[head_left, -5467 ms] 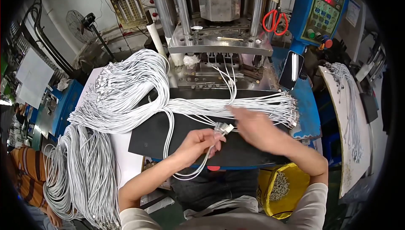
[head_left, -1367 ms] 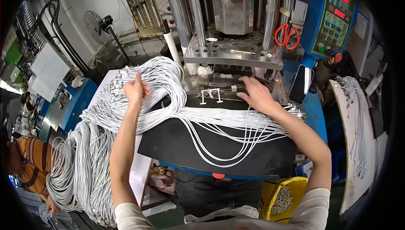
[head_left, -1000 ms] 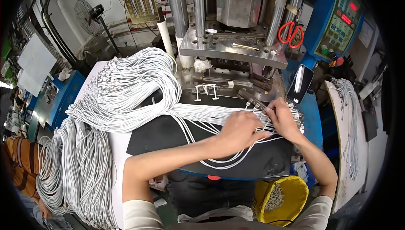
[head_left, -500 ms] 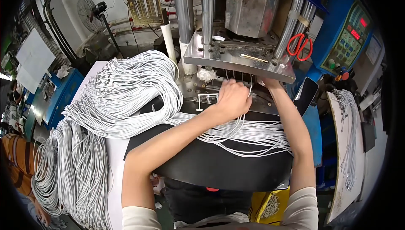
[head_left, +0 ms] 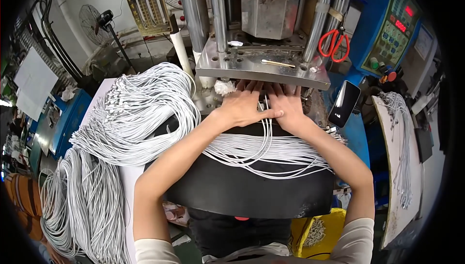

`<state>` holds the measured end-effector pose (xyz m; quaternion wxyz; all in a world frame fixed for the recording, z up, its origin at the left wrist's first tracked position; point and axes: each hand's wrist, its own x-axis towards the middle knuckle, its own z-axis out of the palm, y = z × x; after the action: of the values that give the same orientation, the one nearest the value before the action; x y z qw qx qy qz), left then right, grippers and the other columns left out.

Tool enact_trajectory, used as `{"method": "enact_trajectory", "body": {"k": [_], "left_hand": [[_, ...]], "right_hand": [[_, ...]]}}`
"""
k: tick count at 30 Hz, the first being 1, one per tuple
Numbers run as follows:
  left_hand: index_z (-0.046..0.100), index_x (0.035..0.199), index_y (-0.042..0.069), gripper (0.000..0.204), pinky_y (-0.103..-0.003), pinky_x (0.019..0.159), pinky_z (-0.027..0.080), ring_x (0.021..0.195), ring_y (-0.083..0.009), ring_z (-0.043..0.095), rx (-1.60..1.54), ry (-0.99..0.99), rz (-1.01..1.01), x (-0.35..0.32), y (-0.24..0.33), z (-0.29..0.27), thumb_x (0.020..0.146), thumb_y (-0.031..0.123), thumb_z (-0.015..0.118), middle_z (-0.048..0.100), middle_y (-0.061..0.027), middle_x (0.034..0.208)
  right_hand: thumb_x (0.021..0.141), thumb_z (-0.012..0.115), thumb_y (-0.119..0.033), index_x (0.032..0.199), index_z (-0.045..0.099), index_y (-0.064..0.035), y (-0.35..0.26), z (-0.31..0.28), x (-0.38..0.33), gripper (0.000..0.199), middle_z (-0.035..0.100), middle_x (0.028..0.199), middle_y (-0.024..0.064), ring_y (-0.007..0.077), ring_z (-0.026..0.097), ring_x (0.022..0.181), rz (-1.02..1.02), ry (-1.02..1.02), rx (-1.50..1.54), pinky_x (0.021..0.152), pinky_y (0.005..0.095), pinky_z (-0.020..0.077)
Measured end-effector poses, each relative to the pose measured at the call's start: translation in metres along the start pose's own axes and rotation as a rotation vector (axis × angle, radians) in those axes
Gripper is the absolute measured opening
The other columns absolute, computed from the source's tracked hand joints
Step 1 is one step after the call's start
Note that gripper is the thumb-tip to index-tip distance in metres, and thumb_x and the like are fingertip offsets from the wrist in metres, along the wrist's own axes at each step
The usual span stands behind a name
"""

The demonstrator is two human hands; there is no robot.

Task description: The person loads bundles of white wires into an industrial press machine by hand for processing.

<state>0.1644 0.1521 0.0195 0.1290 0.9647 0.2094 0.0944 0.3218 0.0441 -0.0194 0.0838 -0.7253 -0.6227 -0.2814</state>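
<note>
My left hand point(head_left: 243, 107) lies palm down at the press, fingers stretched forward, their tips reaching in under the thick steel plate point(head_left: 256, 74). Beside it my right hand point(head_left: 287, 110) is also flat, fingers spread, its tips at the same plate edge. The left thumb reaches across to the right hand. A few thin white cables point(head_left: 267, 131) run out between the two hands toward me. They trail onto a bundle of white cables point(head_left: 295, 150) lying across the black mat point(head_left: 242, 194). What the fingertips touch beneath the plate is hidden.
A big coil of white cables point(head_left: 174, 87) sits at the left, with more cables point(head_left: 92, 206) hanging below it. Red-handled scissors point(head_left: 333, 46) hang at the right post. A cotton swab point(head_left: 278, 63) lies on the plate. A phone point(head_left: 344, 104) and blue control box point(head_left: 387, 36) stand right.
My left hand has opened from a closed grip near the cables and flattened out. My right hand has come leftward from the plate's right end to lie beside it. The white slotted piece is now hidden.
</note>
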Motion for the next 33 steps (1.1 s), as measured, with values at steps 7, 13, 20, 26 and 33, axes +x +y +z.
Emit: {"method": "enact_trajectory", "body": {"k": [7, 13, 20, 26, 33], "left_hand": [[0.024, 0.162, 0.0, 0.129, -0.054, 0.124, 0.028, 0.155, -0.0418, 0.021, 0.033, -0.011, 0.052, 0.025, 0.008, -0.002, 0.078, 0.097, 0.042, 0.026, -0.0275, 0.166], [0.034, 0.157, -0.001, 0.116, -0.054, 0.123, 0.027, 0.15, -0.0424, 0.032, -0.144, -0.184, -0.168, 0.013, 0.016, -0.028, 0.084, 0.088, 0.049, 0.043, -0.0269, 0.157], [0.066, 0.121, 0.001, 0.049, -0.045, 0.107, 0.049, 0.117, -0.0291, 0.062, 0.051, 0.283, 1.145, -0.242, 0.068, 0.026, 0.099, 0.045, 0.062, 0.065, -0.0156, 0.125], [0.074, 0.1, 0.006, 0.045, -0.032, 0.057, 0.044, 0.07, -0.0212, 0.061, -0.616, 0.011, 0.116, -0.359, 0.011, 0.065, 0.099, 0.049, 0.064, 0.068, -0.0078, 0.088], [0.07, 0.067, 0.012, 0.058, -0.026, 0.039, 0.02, 0.038, -0.008, 0.032, -1.361, -0.149, -1.013, -0.362, 0.007, 0.059, 0.091, 0.066, 0.07, 0.047, 0.0069, 0.05]], "right_hand": [[0.095, 0.053, -0.023, 0.152, 0.045, -0.0069, 0.032, 0.036, 0.009, 0.061, 0.051, 0.149, 0.0209, 0.0429, 0.04, 0.144, -0.015, -0.077, 0.186, 0.12, 0.0652, 0.0172], [0.095, 0.056, -0.019, 0.152, 0.042, -0.0003, 0.016, -0.009, -0.026, 0.062, 0.046, 0.153, 0.0253, 0.0438, 0.039, 0.145, -0.011, -0.097, 0.039, 0.122, 0.0626, 0.0192], [0.095, 0.065, -0.055, 0.157, 0.034, -0.0001, -0.03, -0.171, -0.212, 0.088, 0.033, 0.158, 0.0326, 0.0474, 0.03, 0.15, -0.441, -0.325, 0.619, 0.121, 0.0652, 0.0218], [0.092, 0.068, -0.057, 0.161, 0.032, -0.0123, -0.031, -0.172, -0.253, 0.09, 0.034, 0.158, 0.032, 0.0494, 0.029, 0.15, -0.297, -0.392, 0.312, 0.116, 0.069, 0.025], [0.084, 0.078, -0.035, 0.158, 0.037, -0.0072, -0.04, -0.19, -0.245, 0.09, 0.037, 0.157, 0.0302, 0.0436, 0.033, 0.15, -0.22, -0.336, 0.316, 0.125, 0.0531, 0.0224]]}}
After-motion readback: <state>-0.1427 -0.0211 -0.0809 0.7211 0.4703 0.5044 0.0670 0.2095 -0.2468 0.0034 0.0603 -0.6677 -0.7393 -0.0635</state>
